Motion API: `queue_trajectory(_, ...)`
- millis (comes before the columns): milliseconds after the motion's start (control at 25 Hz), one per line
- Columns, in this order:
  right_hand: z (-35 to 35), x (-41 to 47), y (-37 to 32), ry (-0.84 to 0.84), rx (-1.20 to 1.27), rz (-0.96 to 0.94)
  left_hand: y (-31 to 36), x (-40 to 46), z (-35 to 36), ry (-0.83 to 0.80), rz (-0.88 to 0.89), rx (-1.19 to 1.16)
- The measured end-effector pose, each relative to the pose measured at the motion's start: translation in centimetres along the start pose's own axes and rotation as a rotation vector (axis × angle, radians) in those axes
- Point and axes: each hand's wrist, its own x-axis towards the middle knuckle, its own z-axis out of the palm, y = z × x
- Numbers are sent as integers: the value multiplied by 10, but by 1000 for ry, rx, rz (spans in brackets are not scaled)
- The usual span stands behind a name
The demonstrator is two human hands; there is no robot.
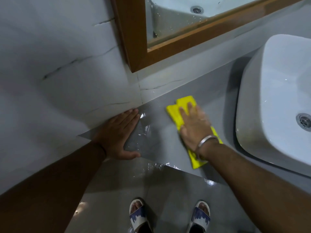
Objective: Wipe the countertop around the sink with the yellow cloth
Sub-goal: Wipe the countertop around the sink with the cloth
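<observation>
A yellow cloth [182, 107] lies flat on the grey countertop [156, 132], left of the white basin sink [277, 98]. My right hand [195, 125] presses palm-down on the cloth, fingers spread toward the wall; cloth shows beyond the fingertips and behind the wrist, which wears a metal bangle. My left hand [119, 133] rests flat on the counter's left end, against the white wall, holding nothing. Wet streaks shine on the counter between the hands.
A wood-framed mirror [134, 39] hangs on the marbled white wall [58, 73] above the counter. The counter's front edge [181, 170] runs diagonally below my hands. Below it is wet grey floor with my two sandalled feet [170, 216].
</observation>
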Motion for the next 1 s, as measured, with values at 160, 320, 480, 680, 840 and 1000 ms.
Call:
queue_trajectory(160, 11, -94, -8, -118, -46, -445, 1, 0, -2, -14, 2, 14)
queue_trajectory(320, 2, -73, 62, -39, -32, -66, 1, -2, -2, 6, 2, -1)
queue_trajectory(480, 4, -16, -6, -35, -14, -53, -3, -3, -2, -4, -10, 4)
queue_trajectory(680, 10, -77, 18, -24, -61, -348, 0, 0, 0, -27, -16, -6)
queue_trajectory(840, 6, -19, 15, 37, -22, 34, -2, -1, 2, -13, -16, -12)
queue_trajectory(1000, 12, -27, -49, 36, -28, -311, -2, -1, 1, -7, -12, -8)
